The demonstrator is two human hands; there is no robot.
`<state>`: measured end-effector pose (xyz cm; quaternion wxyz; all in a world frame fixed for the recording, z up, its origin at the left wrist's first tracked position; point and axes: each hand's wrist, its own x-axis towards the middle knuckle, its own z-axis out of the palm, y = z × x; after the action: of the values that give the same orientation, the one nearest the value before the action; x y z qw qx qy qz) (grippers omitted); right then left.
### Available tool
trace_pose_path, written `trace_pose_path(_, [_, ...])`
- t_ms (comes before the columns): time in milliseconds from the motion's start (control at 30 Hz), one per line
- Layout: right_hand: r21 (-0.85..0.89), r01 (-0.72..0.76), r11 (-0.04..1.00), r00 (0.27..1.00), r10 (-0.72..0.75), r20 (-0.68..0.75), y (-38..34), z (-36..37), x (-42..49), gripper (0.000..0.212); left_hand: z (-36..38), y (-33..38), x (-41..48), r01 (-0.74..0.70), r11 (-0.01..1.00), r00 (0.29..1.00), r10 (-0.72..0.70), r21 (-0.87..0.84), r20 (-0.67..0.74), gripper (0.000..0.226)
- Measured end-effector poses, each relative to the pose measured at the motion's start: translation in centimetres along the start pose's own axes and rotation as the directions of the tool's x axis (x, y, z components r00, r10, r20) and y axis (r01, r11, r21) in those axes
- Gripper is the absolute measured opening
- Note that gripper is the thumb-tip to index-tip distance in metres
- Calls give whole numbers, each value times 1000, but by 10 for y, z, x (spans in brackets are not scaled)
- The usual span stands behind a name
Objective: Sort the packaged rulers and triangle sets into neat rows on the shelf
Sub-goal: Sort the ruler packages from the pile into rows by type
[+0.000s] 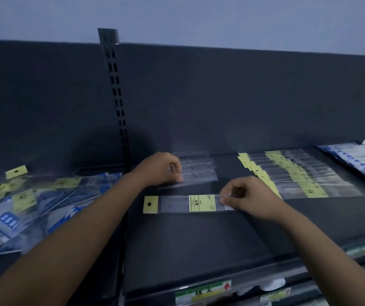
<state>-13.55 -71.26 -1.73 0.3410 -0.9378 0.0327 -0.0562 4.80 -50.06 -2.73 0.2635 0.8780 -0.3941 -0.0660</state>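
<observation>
Right hand [246, 198] pinches ruler pack [177, 204] lying crosswise, header left; left hand [158, 171] grips clear packs [200, 173].

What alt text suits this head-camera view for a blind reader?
A right hand pinches one end of a packaged ruler on a dark shelf, while the left hand holds clear packets behind it. A neat row of rulers lies to the right, a jumbled pile to the left.

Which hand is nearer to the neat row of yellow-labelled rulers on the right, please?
Right. The right hand is just left of that row, pinching a single ruler; the left hand is farther left, on clear packets.
</observation>
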Motion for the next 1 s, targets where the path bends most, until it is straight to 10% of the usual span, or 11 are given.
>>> trace_pose_path(433, [25,57,998,997,-56,-50,60,-86,-2,8,33,139,40,-110,986,926,147,-122,347,23])
trace_pose_path(1000, [-161,198,967,979,-186,88,238,-185,-43,5,173,277,77,24,962,993,-54,271,104,33])
